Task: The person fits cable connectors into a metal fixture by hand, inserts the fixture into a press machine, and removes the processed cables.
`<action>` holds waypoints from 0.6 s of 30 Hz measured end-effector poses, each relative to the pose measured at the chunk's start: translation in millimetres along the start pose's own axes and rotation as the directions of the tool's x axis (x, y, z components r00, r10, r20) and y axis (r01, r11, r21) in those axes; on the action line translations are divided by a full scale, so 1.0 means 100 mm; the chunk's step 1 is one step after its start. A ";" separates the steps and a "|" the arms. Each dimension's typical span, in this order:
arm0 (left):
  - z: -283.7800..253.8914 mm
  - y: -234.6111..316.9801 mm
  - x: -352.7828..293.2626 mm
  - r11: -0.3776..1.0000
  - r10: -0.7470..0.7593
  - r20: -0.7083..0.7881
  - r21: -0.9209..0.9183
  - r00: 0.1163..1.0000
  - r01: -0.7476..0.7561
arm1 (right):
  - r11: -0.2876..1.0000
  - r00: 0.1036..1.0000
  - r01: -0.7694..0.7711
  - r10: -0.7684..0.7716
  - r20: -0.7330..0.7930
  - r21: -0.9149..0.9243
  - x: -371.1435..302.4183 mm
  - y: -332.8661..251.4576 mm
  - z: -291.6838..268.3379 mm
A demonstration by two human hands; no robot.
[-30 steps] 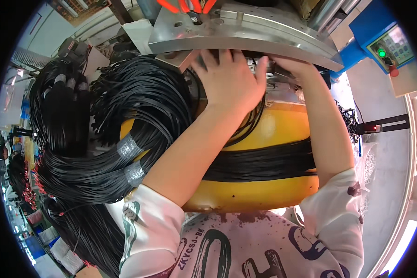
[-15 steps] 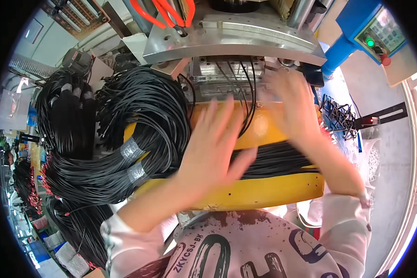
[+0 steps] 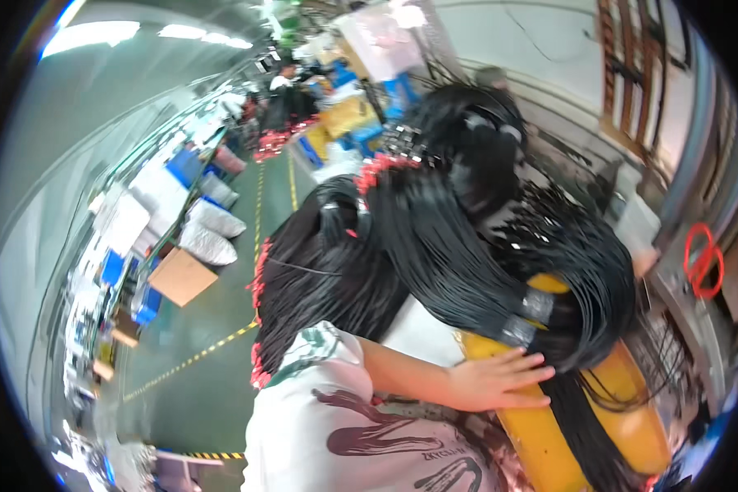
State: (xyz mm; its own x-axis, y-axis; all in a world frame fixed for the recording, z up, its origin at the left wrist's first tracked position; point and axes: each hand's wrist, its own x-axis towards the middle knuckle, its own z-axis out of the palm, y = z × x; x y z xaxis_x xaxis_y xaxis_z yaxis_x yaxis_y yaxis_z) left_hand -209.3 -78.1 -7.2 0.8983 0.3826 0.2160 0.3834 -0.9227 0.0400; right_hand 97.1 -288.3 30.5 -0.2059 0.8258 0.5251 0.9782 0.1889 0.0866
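Glossy black cable bundles carry red connector tips and grey tape bands, draped over a yellow drum. The white shirt, lower centre, bears dark maroon print; the floor is green with yellow lines.

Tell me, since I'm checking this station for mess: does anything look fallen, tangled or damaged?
Nothing stands out. The black cable bundles hang draped in taped hanks over the yellow drum, and the left hand rests flat by them. The right hand is out of view.
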 end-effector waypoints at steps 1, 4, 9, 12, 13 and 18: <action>-0.02 -0.01 -0.09 1.000 -0.009 0.001 -0.017 1.000 0.009 | 0.997 0.995 -0.054 0.058 0.077 -0.054 -0.05 -0.05 0.01; -0.04 -0.01 -0.10 0.999 0.009 -0.023 -0.042 1.000 -0.010 | 0.981 0.986 -0.116 0.133 0.103 -0.154 -0.10 -0.09 0.03; -0.01 -0.03 -0.08 0.997 0.010 -0.027 -0.080 1.000 -0.012 | 0.974 0.990 -0.144 0.141 -0.030 -0.175 -0.03 -0.12 0.06; -0.01 -0.03 -0.08 0.998 0.016 -0.023 -0.055 1.000 -0.018 | 0.973 0.987 -0.158 0.149 -0.068 -0.166 -0.04 -0.11 0.07; -0.02 -0.03 -0.07 0.999 0.028 -0.024 -0.018 0.999 -0.029 | 0.973 0.985 -0.163 0.152 -0.078 -0.164 -0.05 -0.11 0.07; 0.06 0.25 0.12 0.987 0.109 -0.125 -0.105 0.986 -0.123 | 0.989 0.973 -0.123 0.104 -0.204 -0.085 0.17 -0.21 -0.08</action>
State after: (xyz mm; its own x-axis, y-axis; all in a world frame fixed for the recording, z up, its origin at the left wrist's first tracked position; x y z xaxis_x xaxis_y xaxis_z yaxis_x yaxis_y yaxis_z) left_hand -187.7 -96.8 -9.0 0.9010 0.2706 0.3390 0.2457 -0.9625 0.1151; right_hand 73.0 -282.0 44.3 -0.0934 0.7150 0.6929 0.9949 0.0399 0.0930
